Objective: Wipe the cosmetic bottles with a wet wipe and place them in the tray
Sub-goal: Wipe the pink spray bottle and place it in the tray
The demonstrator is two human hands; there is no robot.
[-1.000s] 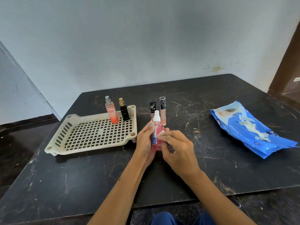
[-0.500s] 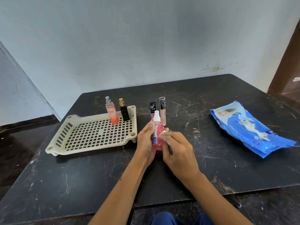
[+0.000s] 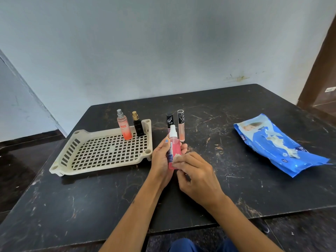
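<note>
Near the left edge of the dark table sits the cream slotted tray, and in its far right corner two bottles already stand upright: an orange spray bottle and, just beside it, a small black bottle with a gold cap. Just past the tray's right wall, toward the middle of the table, two slim tubes wait on the bare surface, a black-capped one partly hidden behind the work in hand and a peach gloss tube. In front of them the left hand is wrapped around a pink spray bottle, holding it upright above the table, thumb on the near side and fingers behind. The right hand is closed on a small folded wet wipe, pressing it against the lower front of the bottle. To wipe well, the holding hand should likely turn the bottle a little at a time so the wipe covers the whole body, shoulder and white cap, not only the front; a firm hold low down seems wise, since a damp bottle could slip. Then it belongs beside the two in the tray. Toward the right edge lies the blue wipes pack, well apart.
</note>
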